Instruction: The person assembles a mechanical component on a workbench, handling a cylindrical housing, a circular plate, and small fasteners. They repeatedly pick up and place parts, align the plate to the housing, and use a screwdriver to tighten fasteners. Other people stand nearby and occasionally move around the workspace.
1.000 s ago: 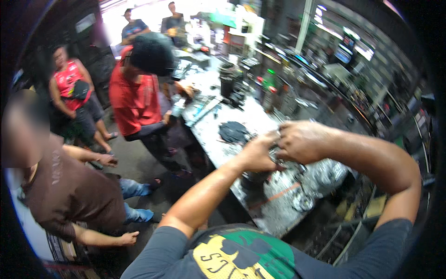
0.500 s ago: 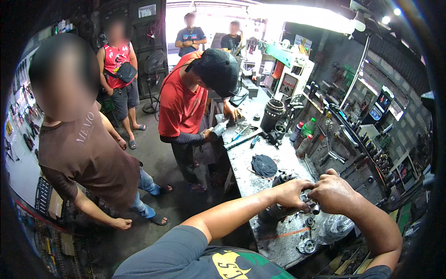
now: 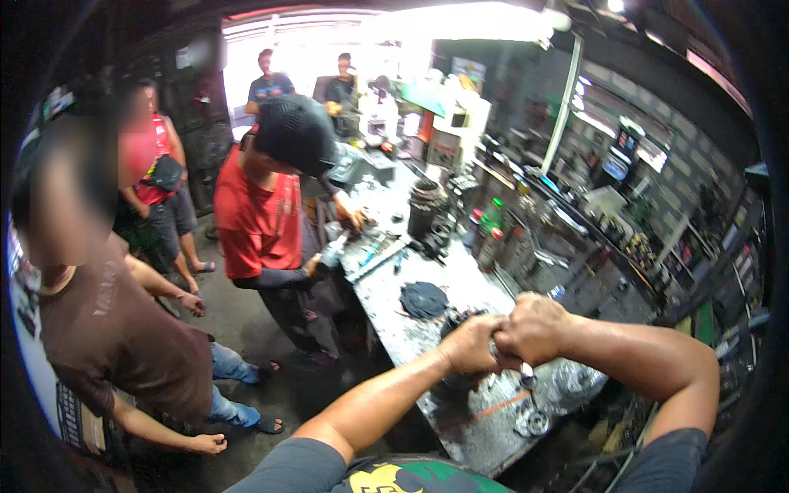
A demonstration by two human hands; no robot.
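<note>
Above the near part of the workbench (image 3: pixel 386 320), my two hands meet. My left hand (image 3: pixel 475 343) is closed, its fingers curled around a small metal part that they mostly hide. My right hand (image 3: pixel 534 330) is a fist pressed against the left, closed over the same place. A shiny metal end (image 3: pixel 527 376) shows below the right hand. Behind and under my left hand stands a dark machine part (image 3: pixel 460 319), largely covered. Close by on the bench lie a round metal piece (image 3: pixel 534 423) and a clear plastic bag (image 3: pixel 574 382).
A black cloth (image 3: pixel 423 301) lies beyond my hands. Across the bench a person in a red shirt (image 3: pixel 261 218) holds a grey power tool (image 3: pixel 332 253). Bottles (image 3: pixel 491 215) and a dark cylindrical housing (image 3: pixel 426 205) stand farther back. Another person in brown (image 3: pixel 123 329) stands left.
The view has turned, so the room sits farther left. My right fist now lies more over the left hand, and less of the metal part shows between them.
</note>
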